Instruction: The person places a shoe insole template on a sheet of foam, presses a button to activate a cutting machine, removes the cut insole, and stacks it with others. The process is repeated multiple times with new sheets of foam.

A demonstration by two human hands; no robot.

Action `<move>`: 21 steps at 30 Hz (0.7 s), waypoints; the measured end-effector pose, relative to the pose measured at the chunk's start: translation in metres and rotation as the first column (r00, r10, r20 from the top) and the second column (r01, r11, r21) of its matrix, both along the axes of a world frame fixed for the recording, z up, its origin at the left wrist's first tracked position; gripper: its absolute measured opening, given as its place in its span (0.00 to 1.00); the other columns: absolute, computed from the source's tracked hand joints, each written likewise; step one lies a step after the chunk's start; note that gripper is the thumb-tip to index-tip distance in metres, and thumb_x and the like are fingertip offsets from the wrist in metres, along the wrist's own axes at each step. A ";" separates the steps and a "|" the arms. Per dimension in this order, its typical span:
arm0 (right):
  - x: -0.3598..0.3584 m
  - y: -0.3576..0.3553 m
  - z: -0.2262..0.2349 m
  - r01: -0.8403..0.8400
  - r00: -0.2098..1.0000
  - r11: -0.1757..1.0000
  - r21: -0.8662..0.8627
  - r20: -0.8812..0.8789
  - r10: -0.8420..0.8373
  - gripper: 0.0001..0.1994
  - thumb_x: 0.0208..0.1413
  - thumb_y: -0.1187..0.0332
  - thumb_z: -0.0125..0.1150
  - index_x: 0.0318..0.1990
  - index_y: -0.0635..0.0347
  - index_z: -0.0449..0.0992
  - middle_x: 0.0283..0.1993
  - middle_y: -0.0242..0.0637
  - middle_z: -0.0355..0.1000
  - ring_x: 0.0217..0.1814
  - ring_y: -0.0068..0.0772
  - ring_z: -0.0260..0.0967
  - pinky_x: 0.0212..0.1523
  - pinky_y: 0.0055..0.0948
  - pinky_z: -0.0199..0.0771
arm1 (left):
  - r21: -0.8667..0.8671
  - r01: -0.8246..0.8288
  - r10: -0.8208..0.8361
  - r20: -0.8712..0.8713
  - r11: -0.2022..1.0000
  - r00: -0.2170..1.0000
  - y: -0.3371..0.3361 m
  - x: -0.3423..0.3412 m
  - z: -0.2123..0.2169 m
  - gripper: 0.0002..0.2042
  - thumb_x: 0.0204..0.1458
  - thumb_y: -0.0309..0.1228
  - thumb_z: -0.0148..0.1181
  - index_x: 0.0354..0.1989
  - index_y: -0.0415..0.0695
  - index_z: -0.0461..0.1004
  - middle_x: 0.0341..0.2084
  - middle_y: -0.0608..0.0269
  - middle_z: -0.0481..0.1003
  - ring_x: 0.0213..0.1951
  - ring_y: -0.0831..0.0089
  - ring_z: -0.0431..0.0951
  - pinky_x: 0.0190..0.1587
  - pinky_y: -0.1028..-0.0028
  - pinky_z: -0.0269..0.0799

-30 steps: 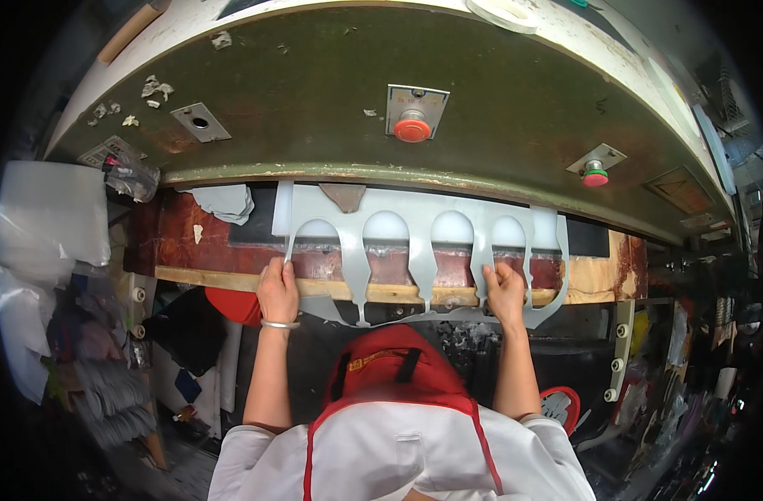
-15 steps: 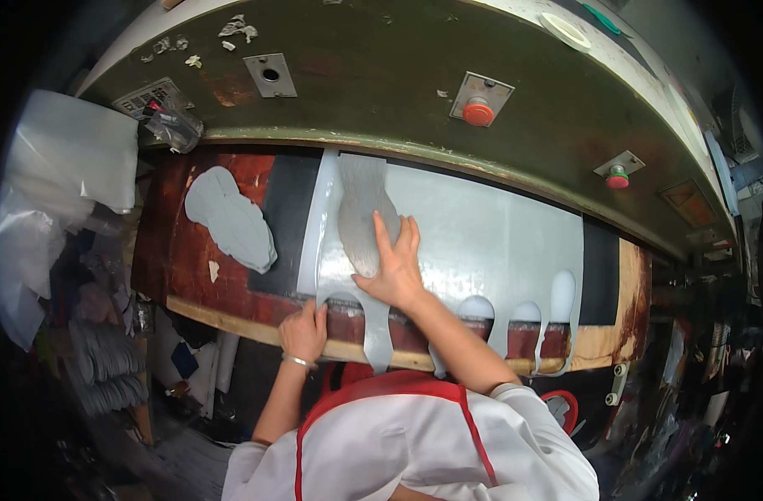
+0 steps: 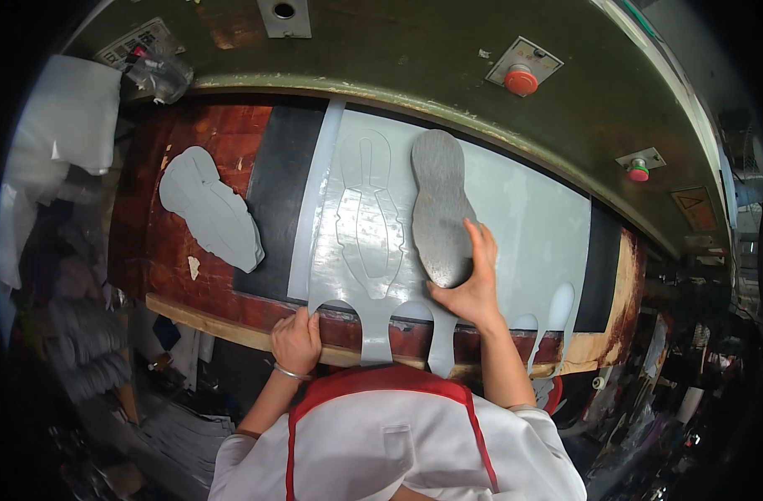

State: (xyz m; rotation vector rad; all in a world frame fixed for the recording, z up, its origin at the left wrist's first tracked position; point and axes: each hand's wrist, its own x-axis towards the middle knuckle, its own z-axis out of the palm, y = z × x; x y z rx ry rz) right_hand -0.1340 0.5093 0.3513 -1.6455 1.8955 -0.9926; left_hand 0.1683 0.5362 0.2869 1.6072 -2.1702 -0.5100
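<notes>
Your left hand (image 3: 296, 341) pinches near edge of grey sheet (image 3: 532, 225); hold sheet flat. Right hand (image 3: 472, 284) grips sole-shaped block (image 3: 440, 192) on sheet; place clear of sole outline (image 3: 369, 238) beside it.

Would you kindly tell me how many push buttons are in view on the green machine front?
2: a red button beyond the right hand, and a smaller-looking red-and-green button farther right. Others may be out of frame.
</notes>
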 end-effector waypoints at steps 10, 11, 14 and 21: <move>-0.063 -0.065 -0.011 0.205 0.979 0.968 -0.143 0.043 -0.201 0.51 0.38 0.64 0.73 0.69 0.62 0.45 0.68 0.57 0.48 0.70 0.55 0.45 0.67 0.48 0.49 | 0.051 -0.127 0.128 -0.005 0.991 0.992 -0.069 -0.036 0.012 0.11 0.59 0.35 0.50 0.29 0.42 0.69 0.14 0.47 0.70 0.20 0.47 0.72 0.24 0.54 0.64; -0.091 -0.073 0.002 0.374 0.927 0.911 -0.172 0.102 -0.361 0.50 0.42 0.62 0.71 0.69 0.63 0.44 0.69 0.56 0.47 0.72 0.52 0.45 0.68 0.46 0.48 | 0.061 -0.148 0.149 -0.004 0.987 0.989 -0.082 -0.041 0.010 0.11 0.60 0.35 0.50 0.29 0.42 0.69 0.15 0.47 0.70 0.20 0.47 0.72 0.24 0.53 0.64; -0.196 -0.093 0.055 0.651 0.690 0.584 -0.485 0.059 -0.721 0.43 0.58 0.54 0.56 0.68 0.74 0.37 0.72 0.62 0.38 0.75 0.56 0.34 0.71 0.48 0.34 | 0.101 -0.181 0.185 -0.031 0.978 0.982 -0.116 -0.054 0.006 0.12 0.60 0.36 0.49 0.29 0.42 0.70 0.16 0.46 0.71 0.21 0.46 0.73 0.24 0.53 0.65; -0.233 -0.129 0.044 0.607 0.620 0.556 -0.568 -0.100 -0.778 0.47 0.58 0.54 0.55 0.66 0.80 0.31 0.70 0.71 0.30 0.74 0.65 0.28 0.72 0.50 0.30 | 0.162 -0.243 0.246 0.003 0.956 0.969 -0.204 -0.086 -0.001 0.13 0.61 0.39 0.47 0.31 0.46 0.73 0.20 0.46 0.74 0.25 0.44 0.74 0.26 0.51 0.65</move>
